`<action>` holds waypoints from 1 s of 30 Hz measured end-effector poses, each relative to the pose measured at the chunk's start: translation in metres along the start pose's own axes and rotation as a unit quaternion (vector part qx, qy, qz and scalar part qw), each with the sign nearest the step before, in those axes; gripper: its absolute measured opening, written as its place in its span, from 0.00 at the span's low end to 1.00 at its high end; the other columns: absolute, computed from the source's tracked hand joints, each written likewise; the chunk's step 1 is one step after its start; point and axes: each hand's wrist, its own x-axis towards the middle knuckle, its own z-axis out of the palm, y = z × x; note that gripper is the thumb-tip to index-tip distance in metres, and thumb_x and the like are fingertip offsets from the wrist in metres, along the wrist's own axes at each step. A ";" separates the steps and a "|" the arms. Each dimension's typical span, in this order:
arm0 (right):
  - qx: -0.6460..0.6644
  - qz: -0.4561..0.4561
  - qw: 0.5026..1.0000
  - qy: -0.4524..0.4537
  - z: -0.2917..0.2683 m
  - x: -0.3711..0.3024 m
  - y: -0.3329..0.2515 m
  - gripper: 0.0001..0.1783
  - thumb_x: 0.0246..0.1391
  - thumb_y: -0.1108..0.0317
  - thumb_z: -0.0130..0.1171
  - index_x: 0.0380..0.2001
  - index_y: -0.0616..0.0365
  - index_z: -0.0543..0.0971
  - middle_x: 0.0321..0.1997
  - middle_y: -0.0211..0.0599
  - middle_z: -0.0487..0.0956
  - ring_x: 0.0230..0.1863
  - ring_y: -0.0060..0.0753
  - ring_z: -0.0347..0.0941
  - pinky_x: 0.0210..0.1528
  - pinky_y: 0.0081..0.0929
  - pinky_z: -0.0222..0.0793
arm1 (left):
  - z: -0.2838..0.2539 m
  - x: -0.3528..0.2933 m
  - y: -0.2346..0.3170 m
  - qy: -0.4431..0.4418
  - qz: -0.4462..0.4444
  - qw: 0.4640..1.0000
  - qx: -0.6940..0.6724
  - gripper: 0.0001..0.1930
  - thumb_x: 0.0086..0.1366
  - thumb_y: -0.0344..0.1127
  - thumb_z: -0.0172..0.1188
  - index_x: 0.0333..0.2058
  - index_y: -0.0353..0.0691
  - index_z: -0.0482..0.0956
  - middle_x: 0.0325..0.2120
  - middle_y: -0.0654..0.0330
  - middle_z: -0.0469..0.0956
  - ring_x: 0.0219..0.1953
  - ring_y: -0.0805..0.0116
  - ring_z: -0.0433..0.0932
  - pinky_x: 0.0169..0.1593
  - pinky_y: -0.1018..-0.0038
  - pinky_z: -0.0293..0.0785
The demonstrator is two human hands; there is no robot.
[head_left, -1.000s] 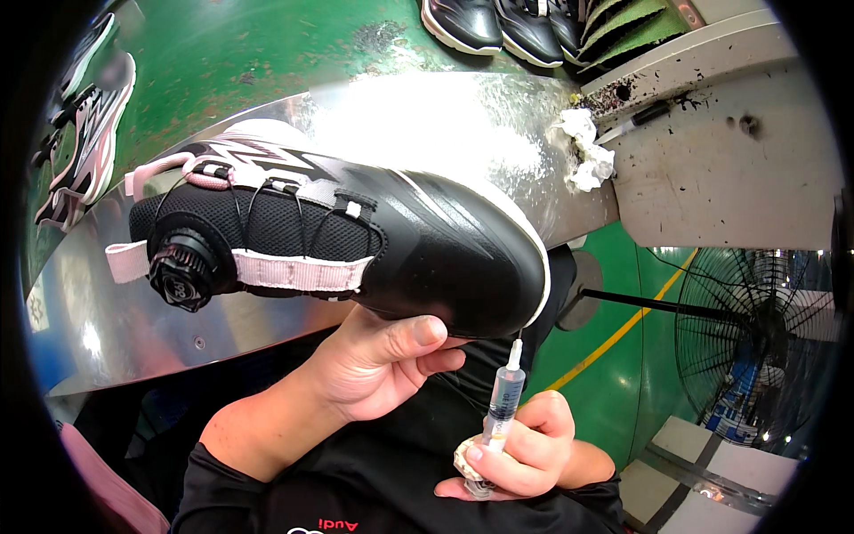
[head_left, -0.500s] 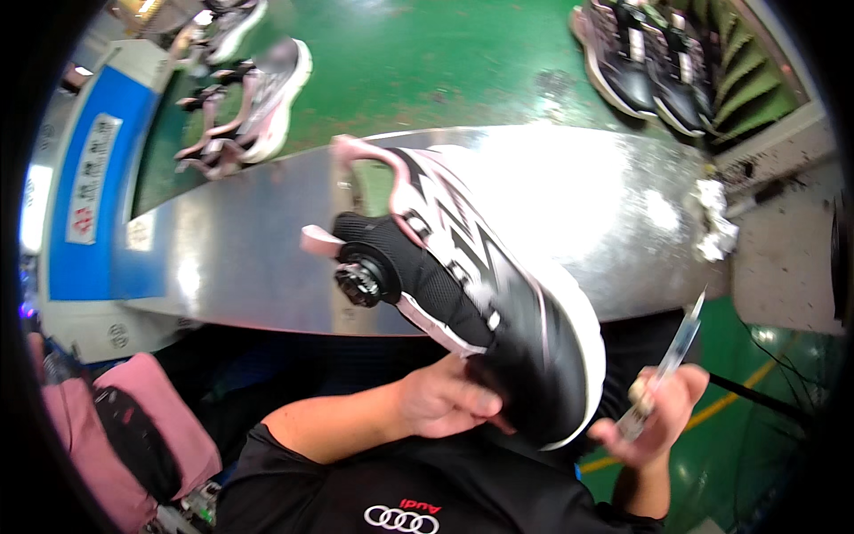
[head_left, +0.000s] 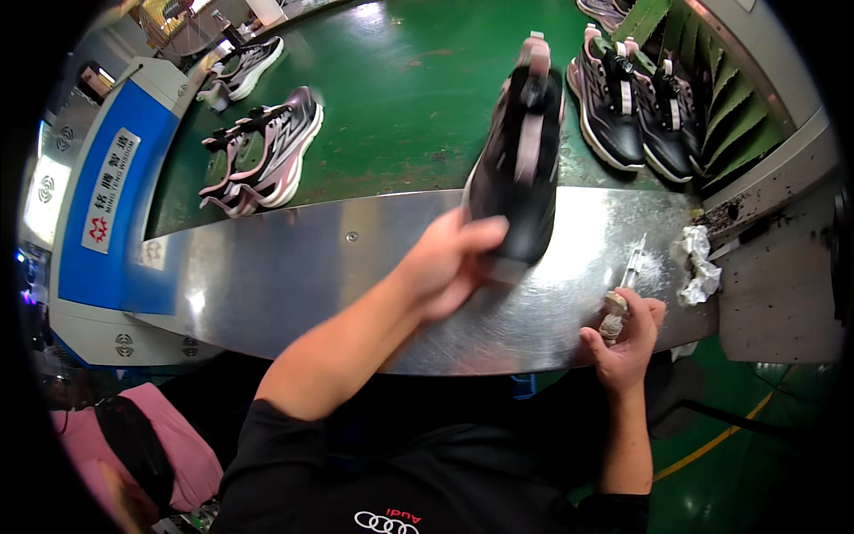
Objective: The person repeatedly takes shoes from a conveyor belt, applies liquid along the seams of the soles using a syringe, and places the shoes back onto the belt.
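My left hand (head_left: 449, 267) grips a black and pink sneaker (head_left: 520, 160) by its toe, thumb on top. The shoe is held out over the far edge of the metal plate, its heel loop pointing away from me; it is slightly blurred. In my right hand (head_left: 627, 343) is a syringe (head_left: 623, 294) with a clear barrel, its tip pointing away from me over the right part of the plate. Fingers and thumb close around its lower end, which looks crusted and whitish.
A metal plate (head_left: 294, 267) fronts a green conveyor belt (head_left: 400, 98). Black sneakers (head_left: 614, 116) stand at right beside green flaps (head_left: 756, 116). Pink-grey sneakers (head_left: 276, 151) stand at left near a blue and white machine panel (head_left: 124, 196). Crumpled white tissue (head_left: 698, 267) lies at the plate's right end.
My left hand has carried the sneaker away from me toward the belt and turned its heel to the far side. My right hand, with the syringe, has moved left and farther forward over the plate.
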 end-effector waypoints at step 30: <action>-0.082 -0.035 0.996 -0.003 -0.005 0.005 0.002 0.31 0.34 0.45 0.68 0.41 0.50 0.74 0.31 0.26 0.71 0.37 0.35 0.62 0.43 0.32 0.61 | -0.135 -0.083 0.105 0.331 0.234 0.725 0.556 0.26 0.58 0.44 0.60 0.50 0.32 0.70 0.46 0.51 0.72 0.48 0.59 0.73 0.52 0.67 0.68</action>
